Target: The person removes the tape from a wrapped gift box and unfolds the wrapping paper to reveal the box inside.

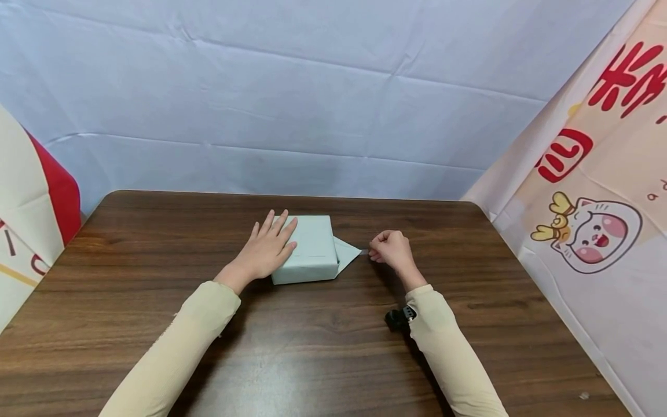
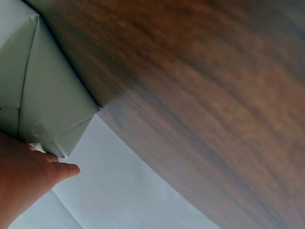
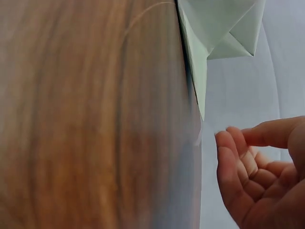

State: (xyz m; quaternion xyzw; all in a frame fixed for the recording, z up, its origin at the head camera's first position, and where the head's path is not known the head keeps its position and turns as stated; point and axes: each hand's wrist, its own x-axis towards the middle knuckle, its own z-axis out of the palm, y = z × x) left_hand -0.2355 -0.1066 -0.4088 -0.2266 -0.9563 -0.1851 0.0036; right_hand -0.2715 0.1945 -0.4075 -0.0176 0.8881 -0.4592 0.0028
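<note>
A box wrapped in pale green paper (image 1: 310, 240) lies on the table. My left hand (image 1: 264, 250) rests on its left top with the fingers spread. In the left wrist view, part of that hand (image 2: 33, 179) lies against the box's folded end (image 2: 52, 90). A pointed paper flap (image 1: 346, 253) sticks out from the box's right end. A short strip of clear tape (image 1: 364, 252) extends from the flap's tip toward my right hand (image 1: 392, 250). That hand pinches at the tape's free end, thumb against fingertips; in the right wrist view the contact is hard to make out.
The dark wooden table (image 1: 312, 359) ends at a pale cloth backdrop (image 1: 292, 116). A black wrist camera (image 1: 399, 318) is strapped at the right sleeve. A small pale scrap (image 1: 583, 396) lies near the table's right edge. Printed cloths hang at both sides.
</note>
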